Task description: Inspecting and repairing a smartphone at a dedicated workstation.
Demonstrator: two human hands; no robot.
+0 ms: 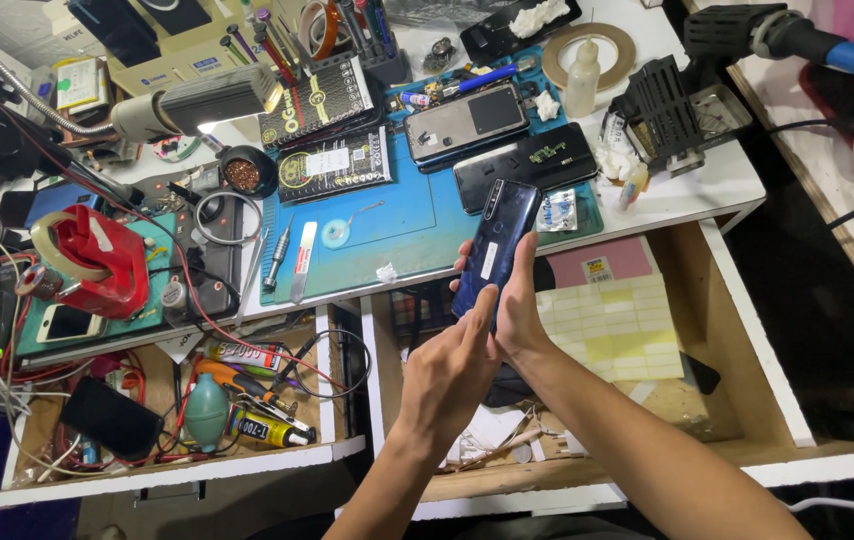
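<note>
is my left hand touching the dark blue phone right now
Touching. The head view shows the left hand with its fingertips laid against the lower edge of the dark blue phone, while the right hand grips the phone from the side.

Dark blue smartphone (496,245), glossy back facing up w/ small white sticker near mid. Held tilted, top end toward upper right, above front edge of the blue work mat (397,215), over the gap by the open drawer (727,300).

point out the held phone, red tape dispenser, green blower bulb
phone (499,245), head view, middle of its dark blue back
tape dispenser (97,262), head view, red body
blower bulb (206,411), head view, green bulb body
</note>
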